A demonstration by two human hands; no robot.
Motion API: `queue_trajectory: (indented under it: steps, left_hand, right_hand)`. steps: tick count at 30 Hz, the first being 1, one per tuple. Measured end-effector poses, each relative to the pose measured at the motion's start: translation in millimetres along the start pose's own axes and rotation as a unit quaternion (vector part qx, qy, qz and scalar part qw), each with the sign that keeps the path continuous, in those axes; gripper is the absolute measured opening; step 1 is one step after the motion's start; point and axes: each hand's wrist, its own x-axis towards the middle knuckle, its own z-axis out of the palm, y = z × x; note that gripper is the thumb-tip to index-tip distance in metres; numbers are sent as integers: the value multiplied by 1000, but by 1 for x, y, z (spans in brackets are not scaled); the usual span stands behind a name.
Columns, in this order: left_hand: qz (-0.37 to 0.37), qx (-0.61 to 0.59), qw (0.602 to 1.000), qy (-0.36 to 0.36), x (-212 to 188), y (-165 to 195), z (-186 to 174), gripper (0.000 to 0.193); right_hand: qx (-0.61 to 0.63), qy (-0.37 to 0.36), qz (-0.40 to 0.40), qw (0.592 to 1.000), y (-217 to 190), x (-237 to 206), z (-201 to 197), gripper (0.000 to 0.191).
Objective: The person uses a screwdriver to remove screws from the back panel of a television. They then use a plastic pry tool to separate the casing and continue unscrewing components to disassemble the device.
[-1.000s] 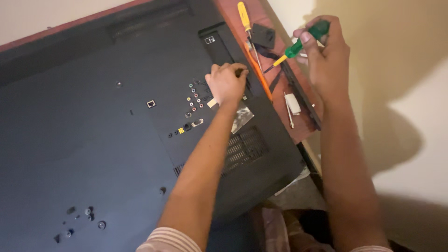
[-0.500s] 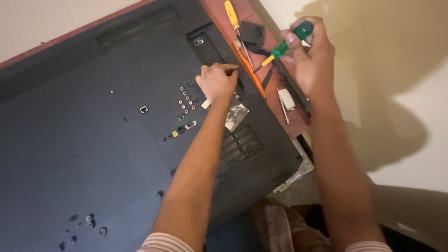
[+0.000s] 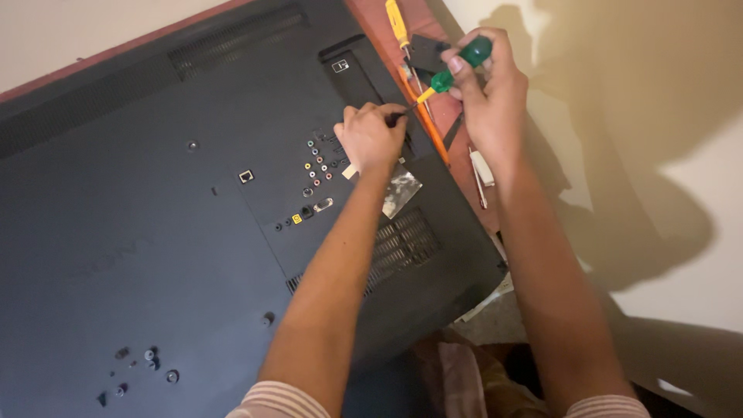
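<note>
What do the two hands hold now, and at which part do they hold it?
The right hand grips a green screwdriver by its handle. The left hand pinches near its tip, against the black TV back panel; whether it holds anything cannot be told.

Both bare forearms stretch forward, the left hand (image 3: 370,138) curled with fingertips pinched together, the right hand (image 3: 489,91) just beside it, fist closed, wrist bent.

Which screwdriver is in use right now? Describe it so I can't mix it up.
Start at the large black television back panel, then go to its right edge. The right hand holds the green-handled screwdriver there. The yellow-handled screwdriver lies unheld on the red-brown surface.
</note>
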Motion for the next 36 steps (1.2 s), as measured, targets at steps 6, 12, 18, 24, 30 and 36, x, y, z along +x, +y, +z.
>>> queue_trajectory:
  steps: [6, 12, 18, 24, 30, 36]
  left_hand:
    - [0, -8, 1000, 10, -2, -1, 0, 14]
    - [-3, -10, 1000, 7, -2, 0, -1, 14]
    - [-5, -5, 1000, 3, -2, 1, -2, 13]
    - [-7, 0, 1000, 2, -2, 2, -2, 13]
    - [-5, 5, 1000, -6, -2, 2, -3, 13]
    - [-5, 10, 1000, -5, -2, 2, -2, 14]
  right_hand:
    - [-8, -7, 1, 1000, -1, 5, 2, 19]
    - [-8, -13, -1, 1000, -3, 7, 0, 18]
    - [-9, -16, 0, 1000, -4, 6, 1, 17]
    - [-14, -24, -3, 1000, -3, 3, 1, 18]
    - [-14, -17, -13, 1000, -2, 5, 4, 24]
    - [-73, -24, -49, 996, -5, 7, 7, 26]
